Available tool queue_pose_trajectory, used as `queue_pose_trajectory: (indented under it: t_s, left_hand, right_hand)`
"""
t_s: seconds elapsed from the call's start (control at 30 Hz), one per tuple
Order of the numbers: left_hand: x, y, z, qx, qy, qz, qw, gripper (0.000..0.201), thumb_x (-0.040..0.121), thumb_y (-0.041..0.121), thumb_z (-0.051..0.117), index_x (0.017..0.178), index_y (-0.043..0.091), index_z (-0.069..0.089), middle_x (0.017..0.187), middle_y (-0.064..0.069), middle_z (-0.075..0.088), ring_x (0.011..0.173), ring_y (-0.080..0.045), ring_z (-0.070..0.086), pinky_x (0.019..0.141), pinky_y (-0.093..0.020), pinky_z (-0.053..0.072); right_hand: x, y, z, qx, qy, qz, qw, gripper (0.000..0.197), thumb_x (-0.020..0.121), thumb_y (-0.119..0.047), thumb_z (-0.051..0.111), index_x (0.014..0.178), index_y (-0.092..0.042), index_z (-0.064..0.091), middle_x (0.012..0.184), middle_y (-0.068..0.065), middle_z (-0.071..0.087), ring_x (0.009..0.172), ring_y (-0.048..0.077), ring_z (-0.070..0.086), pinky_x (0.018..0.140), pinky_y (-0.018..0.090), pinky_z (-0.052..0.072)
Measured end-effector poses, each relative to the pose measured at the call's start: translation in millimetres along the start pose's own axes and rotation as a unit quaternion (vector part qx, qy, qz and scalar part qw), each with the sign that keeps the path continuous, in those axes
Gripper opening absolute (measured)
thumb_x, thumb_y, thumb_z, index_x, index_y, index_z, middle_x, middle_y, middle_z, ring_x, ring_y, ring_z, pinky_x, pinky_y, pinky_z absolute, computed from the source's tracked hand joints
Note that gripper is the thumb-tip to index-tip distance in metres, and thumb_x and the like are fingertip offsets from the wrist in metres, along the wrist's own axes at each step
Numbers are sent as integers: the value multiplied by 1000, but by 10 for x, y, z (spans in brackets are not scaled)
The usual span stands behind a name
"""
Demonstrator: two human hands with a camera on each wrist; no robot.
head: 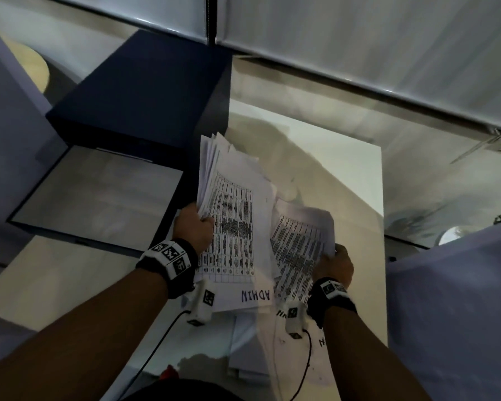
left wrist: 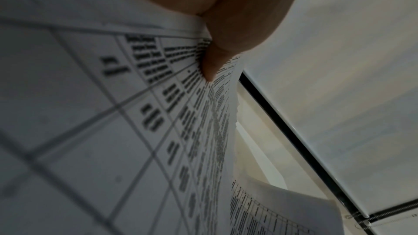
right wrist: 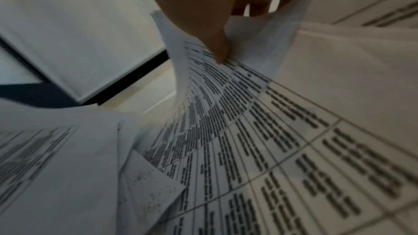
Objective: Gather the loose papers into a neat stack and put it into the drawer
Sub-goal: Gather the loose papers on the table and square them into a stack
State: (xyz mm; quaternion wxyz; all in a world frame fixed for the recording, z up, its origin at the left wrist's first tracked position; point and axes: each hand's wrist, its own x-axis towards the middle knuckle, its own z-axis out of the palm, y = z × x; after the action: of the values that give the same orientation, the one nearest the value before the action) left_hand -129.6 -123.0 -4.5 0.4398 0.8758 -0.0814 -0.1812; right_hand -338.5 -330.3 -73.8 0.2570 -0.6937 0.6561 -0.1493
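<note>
Printed white papers with tables and "ADMIN" handwriting lie fanned over a pale table (head: pixel 353 157). My left hand (head: pixel 195 224) grips the left edge of a thick bundle of papers (head: pixel 232 204), lifted and tilted up. In the left wrist view the thumb (left wrist: pixel 214 60) presses on the sheets (left wrist: pixel 113 113). My right hand (head: pixel 334 260) pinches the right edge of a smaller, curled bundle (head: pixel 298 241); in the right wrist view its thumb (right wrist: pixel 214 42) lies on those sheets (right wrist: pixel 271 140). A dark blue drawer (head: pixel 99 192) stands pulled out and empty to the left.
The drawer belongs to a dark blue cabinet (head: pixel 145 94) left of the table. More sheets (head: pixel 249 351) lie at the table's near edge. White blinds (head: pixel 359 39) run along the back. A lavender surface (head: pixel 451 299) sits at the right, cables (head: pixel 307 360) trail from my wrists.
</note>
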Motion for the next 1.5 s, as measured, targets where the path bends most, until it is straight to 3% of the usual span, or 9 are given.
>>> queue_pose_trajectory:
  t_s: [0.07, 0.3, 0.57, 0.83, 1.0, 1.13, 1.3, 1.43, 1.5]
  left_hand:
    - [-11, 0, -4, -3, -3, -7, 1000, 44, 92, 9, 60, 133, 1, 48, 124, -21, 61, 115, -35, 60, 86, -22, 37]
    - [-30, -39, -2, -5, -11, -23, 1000, 47, 92, 12, 62, 135, 1, 47, 131, -20, 57, 121, -37, 56, 94, -26, 38]
    - [-15, -119, -45, -15, -13, -30, 999, 53, 92, 12, 63, 140, 1, 44, 135, -20, 55, 124, -37, 54, 103, -32, 40]
    - [30, -219, -16, -5, -10, -35, 999, 45, 89, 14, 64, 129, -2, 52, 124, -20, 61, 112, -39, 62, 97, -42, 52]
    - [6, -274, 116, -49, -34, -57, 997, 34, 89, 7, 62, 122, 0, 58, 115, -16, 66, 109, -31, 63, 89, -23, 40]
    - [-23, -349, 304, -51, -80, -67, 993, 35, 88, 9, 63, 123, 4, 61, 109, -13, 68, 102, -31, 65, 90, -29, 49]
    - [-47, -445, 462, 1, -131, -89, 987, 25, 85, 14, 66, 109, 7, 63, 103, -10, 68, 98, -32, 67, 90, -35, 54]
    - [-64, -523, 540, 18, -158, -89, 983, 40, 91, 27, 61, 122, 2, 59, 120, -14, 64, 110, -32, 62, 94, -31, 46]
    - [-41, -553, 548, 6, -169, -99, 981, 40, 95, 28, 57, 123, -1, 58, 124, -16, 62, 111, -30, 59, 92, -26, 41]
  right_hand:
    - [9, -25, -28, -37, -12, -34, 999, 23, 94, -20, 47, 110, -14, 62, 105, 18, 69, 96, 39, 64, 81, 45, 54]
    - [21, -53, -22, -75, -49, -208, 974, 45, 94, -22, 46, 138, -27, 50, 136, 4, 57, 118, 34, 56, 100, 47, 48]
    - [-127, 120, 211, -74, -141, 83, 984, 114, 64, -40, 85, 149, -5, 18, 143, 22, 41, 127, 40, 46, 107, 50, 41]
    - [-190, -164, -181, 27, -118, 55, 991, 34, 77, -20, 77, 100, 2, 68, 96, 23, 70, 75, 31, 65, 71, 39, 57]
    - [-12, -592, -977, -13, 23, -144, 989, 33, 84, -32, 66, 88, 0, 65, 91, 24, 66, 87, 41, 64, 68, 36, 42]
    - [28, -991, -1587, -4, 81, -205, 976, 35, 81, -31, 74, 97, -1, 67, 99, 25, 68, 94, 40, 64, 75, 40, 47]
    - [135, -1063, -1792, 147, 13, -169, 975, 41, 72, -22, 84, 102, 1, 69, 95, 15, 70, 90, 24, 65, 73, 35, 49]
    - [136, -795, -1241, 100, -100, -142, 980, 32, 75, -24, 83, 93, -2, 68, 84, 12, 63, 79, 24, 60, 58, 25, 44]
    - [150, -548, -788, 65, -158, -85, 982, 45, 76, -24, 82, 110, -2, 64, 101, 18, 67, 89, 30, 64, 70, 32, 51]
